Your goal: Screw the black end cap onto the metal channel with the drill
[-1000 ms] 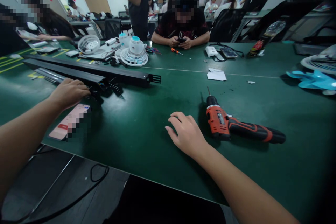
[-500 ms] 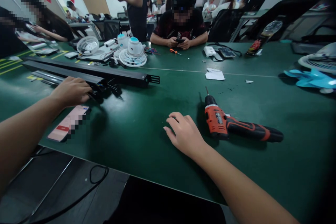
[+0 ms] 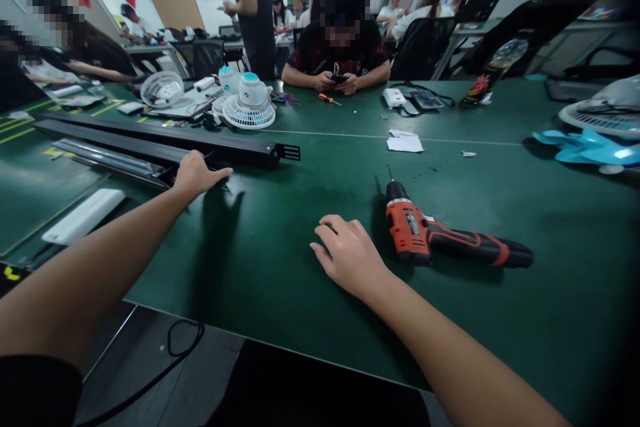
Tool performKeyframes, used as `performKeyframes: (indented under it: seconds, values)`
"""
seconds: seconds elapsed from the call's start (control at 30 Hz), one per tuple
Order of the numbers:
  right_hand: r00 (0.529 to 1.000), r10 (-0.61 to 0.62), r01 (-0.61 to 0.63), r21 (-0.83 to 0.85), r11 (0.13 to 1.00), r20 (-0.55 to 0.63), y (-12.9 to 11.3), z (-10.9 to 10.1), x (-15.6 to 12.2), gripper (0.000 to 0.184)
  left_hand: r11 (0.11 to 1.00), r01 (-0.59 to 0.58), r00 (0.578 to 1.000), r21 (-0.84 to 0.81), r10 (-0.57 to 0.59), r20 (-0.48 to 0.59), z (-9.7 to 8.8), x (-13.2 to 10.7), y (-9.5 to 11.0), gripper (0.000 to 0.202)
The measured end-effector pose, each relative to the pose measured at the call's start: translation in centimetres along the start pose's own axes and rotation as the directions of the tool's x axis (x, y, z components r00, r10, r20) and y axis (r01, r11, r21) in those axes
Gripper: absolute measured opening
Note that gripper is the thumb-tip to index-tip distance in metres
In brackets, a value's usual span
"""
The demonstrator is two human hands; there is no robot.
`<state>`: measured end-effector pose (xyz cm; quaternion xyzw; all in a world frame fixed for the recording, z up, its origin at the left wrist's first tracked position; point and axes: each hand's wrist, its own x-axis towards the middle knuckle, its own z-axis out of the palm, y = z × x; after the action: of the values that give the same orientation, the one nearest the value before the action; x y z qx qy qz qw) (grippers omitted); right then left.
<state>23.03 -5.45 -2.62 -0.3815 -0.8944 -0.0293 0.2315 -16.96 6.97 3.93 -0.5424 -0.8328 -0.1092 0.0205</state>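
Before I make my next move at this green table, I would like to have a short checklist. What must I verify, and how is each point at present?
1. Right hand free: ok. It holds nothing and is at the table, left of the drill.
2. Drill bit turned away from both hands: ok. It points toward the far side.
3. Drill in hand: not ok. It lies on its side on the table.
4. Left hand grip: cannot tell. It is at the near ends of the black bars, but its fingers are mostly hidden.
5. Bit firmly seated: cannot tell from this view.
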Motion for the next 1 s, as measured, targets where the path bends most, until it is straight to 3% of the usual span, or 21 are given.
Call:
performKeyframes:
  seconds: [0.17,0.57,0.67,0.77,0.87,1.0]
  values:
    - [1.0,0.0,0.0,0.005,1.0,-0.001,-0.1,-0.1,0.0,0.01,0.998,-0.046,0.999,-0.045,0.045,-0.012,0.7,-0.6,0.5,0.08]
    - [1.0,-0.014,0.014,-0.007,1.0,0.007,-0.2,-0.1,0.0,0.011,0.939,-0.232,0.971,-0.256,0.241,0.002,2.3,-3.4,3.0,0.081]
    - [1.0,-0.008,0.008,-0.005,1.0,0.015,-0.3,-0.1,0.0,0.011,0.922,-0.303,0.949,-0.242,0.314,0.009,2.2,-4.1,3.8,0.087]
    - [1.0,-0.005,0.006,-0.006,1.0,0.019,-0.3,-0.1,0.1,0.012,0.932,-0.332,0.943,-0.145,0.327,-0.062,1.7,-4.1,4.9,0.086]
    - [1.0,-0.001,0.001,-0.01,1.0,0.024,-0.3,-0.1,0.1,0.011,0.882,-0.468,0.882,-0.059,0.462,-0.092,1.0,-3.0,6.6,0.072]
    - [1.0,-0.013,0.013,-0.032,0.999,0.01,-0.1,-0.1,0.2,0.01,0.734,-0.655,0.754,0.178,0.651,0.089,-0.3,-0.9,9.1,0.073]
